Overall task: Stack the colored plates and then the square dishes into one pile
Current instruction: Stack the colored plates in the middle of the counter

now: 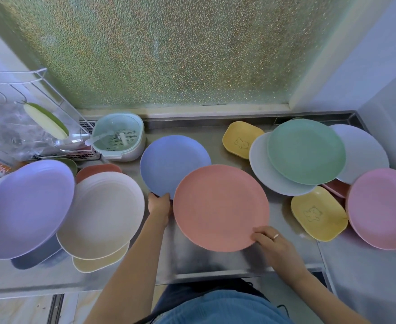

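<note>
My left hand grips the near rim of a blue plate. My right hand holds the near right rim of a salmon plate, which overlaps the blue plate's near right edge. On the right a green plate lies over a pale grey-blue plate, with a pale lavender plate behind and a pink plate at the edge. Two yellow square dishes lie there too. On the left are a purple plate and a beige plate.
The steel counter carries everything. A mint strainer bowl and a wire dish rack stand at the back left. Frosted glass rises behind. A reddish dish, a yellow dish and a dark dish peek from under the left plates.
</note>
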